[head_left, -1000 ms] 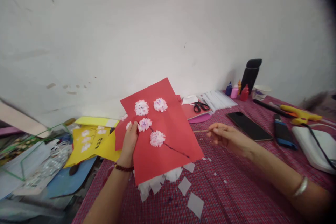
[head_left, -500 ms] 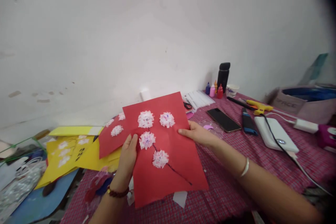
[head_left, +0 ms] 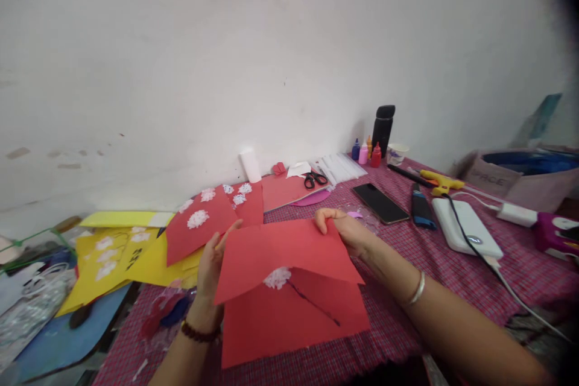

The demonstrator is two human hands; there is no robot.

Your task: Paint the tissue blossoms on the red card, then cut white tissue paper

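2 hands working 1 red card, held over the near edge of the table, top flap folding down toward the camera. 1 white flower showing under the flap. Right hand pinching the fold near its right end, fingers curling over. Left hand touching the left edge, thumb and finger slightly apart; can't tell how firm. 4 small bottles and 1 black bottle standing by the back edge. 1 phone lying beyond the right hand, gap between phone and card.
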